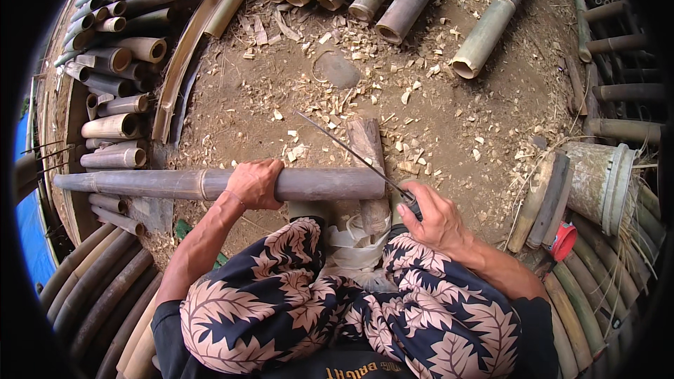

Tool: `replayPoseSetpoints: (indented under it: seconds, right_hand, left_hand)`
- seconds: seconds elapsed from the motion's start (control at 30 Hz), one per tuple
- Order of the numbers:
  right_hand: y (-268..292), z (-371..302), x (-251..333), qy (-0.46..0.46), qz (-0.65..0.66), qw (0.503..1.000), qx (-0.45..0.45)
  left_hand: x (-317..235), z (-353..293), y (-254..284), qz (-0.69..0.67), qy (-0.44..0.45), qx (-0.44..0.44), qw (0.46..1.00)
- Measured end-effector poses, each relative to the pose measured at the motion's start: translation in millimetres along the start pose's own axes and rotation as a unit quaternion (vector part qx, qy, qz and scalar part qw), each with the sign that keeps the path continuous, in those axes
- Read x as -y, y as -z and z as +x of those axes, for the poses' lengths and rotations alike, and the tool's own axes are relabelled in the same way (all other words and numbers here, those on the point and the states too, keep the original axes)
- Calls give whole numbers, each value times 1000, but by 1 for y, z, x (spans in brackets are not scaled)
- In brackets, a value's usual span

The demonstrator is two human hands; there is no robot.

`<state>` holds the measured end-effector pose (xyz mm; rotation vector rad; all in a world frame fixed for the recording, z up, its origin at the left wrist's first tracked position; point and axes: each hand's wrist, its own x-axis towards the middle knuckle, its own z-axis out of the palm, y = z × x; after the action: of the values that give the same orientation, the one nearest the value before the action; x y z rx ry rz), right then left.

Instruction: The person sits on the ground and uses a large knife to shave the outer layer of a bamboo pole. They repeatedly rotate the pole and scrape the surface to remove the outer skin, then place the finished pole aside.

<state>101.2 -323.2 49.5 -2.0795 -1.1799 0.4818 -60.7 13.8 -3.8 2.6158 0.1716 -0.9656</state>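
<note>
A long dark bamboo pole [316,184] lies crosswise in front of my knees. My left hand [254,184] is closed over its top, a little left of its middle. Under the pole's right end is a short wooden block [365,142]. My right hand [437,217], just beyond that end, grips the dark handle of a long-bladed knife [344,146]. Its thin blade, seen almost edge-on, slants up and left above the pole and the block. Whether the blade touches the pole I cannot tell. Pale cloth or plastic [351,242] lies between my knees.
Pale chips [414,88] litter the dirt floor. Cut bamboo poles [414,0] lie ahead, one [495,21] further right. Stacked bamboo [123,60] lines the left side. At right stand a dirty bucket [597,182], a split pole [533,203] and a red object [563,240].
</note>
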Motion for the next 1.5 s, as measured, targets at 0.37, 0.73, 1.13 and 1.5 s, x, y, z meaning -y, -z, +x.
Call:
replayPoseSetpoints:
  seconds: [0.37, 0.73, 1.13, 1.5]
  right_hand:
    - [-5, 7, -4, -41, 20, 997, 68]
    - [-6, 15, -1, -42, 19, 998, 33]
    - [-5, 17, 4, -17, 52, 998, 24]
    - [-1, 22, 11, -40, 58, 997, 22]
  left_hand:
    - [0, -6, -6, -3, 6, -31, 999]
    - [-10, -15, -30, 51, -7, -186, 981]
    - [-11, -23, -58, 112, -27, -317, 942]
    - [-17, -17, -69, 143, -18, -391, 909]
